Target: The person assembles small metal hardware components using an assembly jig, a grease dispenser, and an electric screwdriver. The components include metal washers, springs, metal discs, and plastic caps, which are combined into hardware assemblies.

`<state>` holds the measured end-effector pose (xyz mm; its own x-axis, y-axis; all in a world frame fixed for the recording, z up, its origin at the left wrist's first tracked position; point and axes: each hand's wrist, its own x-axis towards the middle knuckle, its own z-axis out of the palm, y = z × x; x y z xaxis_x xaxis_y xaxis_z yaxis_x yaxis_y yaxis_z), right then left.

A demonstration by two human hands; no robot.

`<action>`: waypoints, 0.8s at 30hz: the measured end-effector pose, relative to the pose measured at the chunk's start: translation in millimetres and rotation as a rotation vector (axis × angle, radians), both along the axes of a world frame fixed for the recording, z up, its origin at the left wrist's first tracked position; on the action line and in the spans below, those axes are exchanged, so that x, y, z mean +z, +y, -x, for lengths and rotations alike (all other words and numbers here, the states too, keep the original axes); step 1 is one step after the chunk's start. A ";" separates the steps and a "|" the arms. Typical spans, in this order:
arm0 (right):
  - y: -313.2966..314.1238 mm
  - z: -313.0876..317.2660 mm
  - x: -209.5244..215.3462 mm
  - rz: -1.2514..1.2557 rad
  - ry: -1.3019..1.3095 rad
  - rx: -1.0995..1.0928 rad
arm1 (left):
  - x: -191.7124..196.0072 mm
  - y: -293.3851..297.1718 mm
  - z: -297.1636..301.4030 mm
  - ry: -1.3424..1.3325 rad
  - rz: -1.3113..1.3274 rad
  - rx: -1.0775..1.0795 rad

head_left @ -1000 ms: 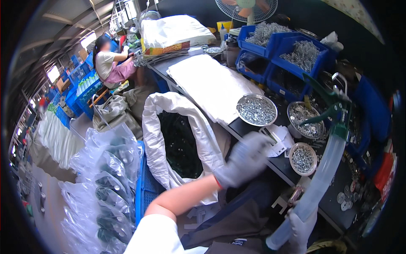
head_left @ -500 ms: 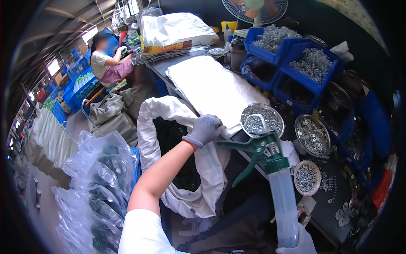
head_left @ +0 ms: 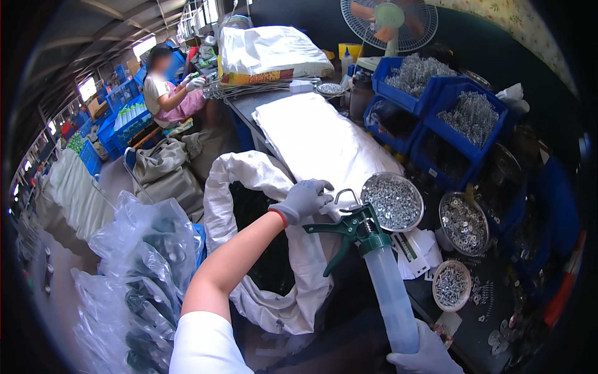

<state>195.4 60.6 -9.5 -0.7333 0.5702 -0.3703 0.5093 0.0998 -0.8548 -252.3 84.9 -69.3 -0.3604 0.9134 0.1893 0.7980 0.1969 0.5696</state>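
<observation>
My left hand (head_left: 303,199), in a grey glove with a red cuff, rests on the rim of a big white woven sack (head_left: 246,171) that holds dark parts. Its fingers curl over the sack's edge near the table. At the bottom right my right hand (head_left: 427,355), in a white glove, grips the lower end of a clear tube-shaped dispenser gun (head_left: 374,262) with a green trigger handle. The gun points up toward my left hand. A round metal bowl of small silver nuts (head_left: 392,201) sits just beyond the gun's head.
Two more bowls of small metal parts (head_left: 464,223) (head_left: 451,285) stand on the dark bench. Blue bins of wire springs (head_left: 436,87) line the back. A white cloth (head_left: 317,140) covers the table. Clear plastic bags (head_left: 143,262) pile at left. Another person (head_left: 165,87) sits far left; a fan (head_left: 389,19) stands behind.
My left hand has slid from the sack's mouth to its rim by the table. The dispenser gun has risen and swung left, its head now beside the nearest bowl.
</observation>
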 end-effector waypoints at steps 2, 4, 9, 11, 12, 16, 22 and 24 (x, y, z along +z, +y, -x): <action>1.3 6.3 1.5 0.023 0.015 -0.011 | -6.8 2.2 2.0 0.067 -0.037 -0.006; 0.9 15.2 7.3 -0.024 0.097 -0.027 | -11.0 2.8 3.6 0.073 -0.045 0.021; 21.7 44.0 7.0 0.162 -0.041 0.033 | -13.8 2.6 5.8 -0.004 -0.148 0.145; 24.7 58.1 13.9 0.199 -0.083 0.055 | -9.3 7.0 2.6 -0.002 -0.237 0.210; 26.7 59.4 17.3 0.199 -0.079 0.047 | -7.0 8.7 1.4 -0.003 -0.324 0.287; 31.2 59.6 34.4 0.494 -0.062 -0.013 | 19.3 26.6 -8.4 0.021 -0.523 0.386; 62.2 64.2 26.4 0.233 -0.053 0.127 | 29.6 24.4 -7.5 0.367 -0.500 0.265; 75.9 62.8 23.0 0.247 -0.018 0.176 | 35.8 14.8 1.9 0.517 -0.624 0.098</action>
<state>132.6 136.6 13.5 -0.8050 0.3258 -0.4958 0.5178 -0.0219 -0.8552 -254.2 99.7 -33.5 -0.1613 0.5536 0.8170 0.9856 0.0481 0.1620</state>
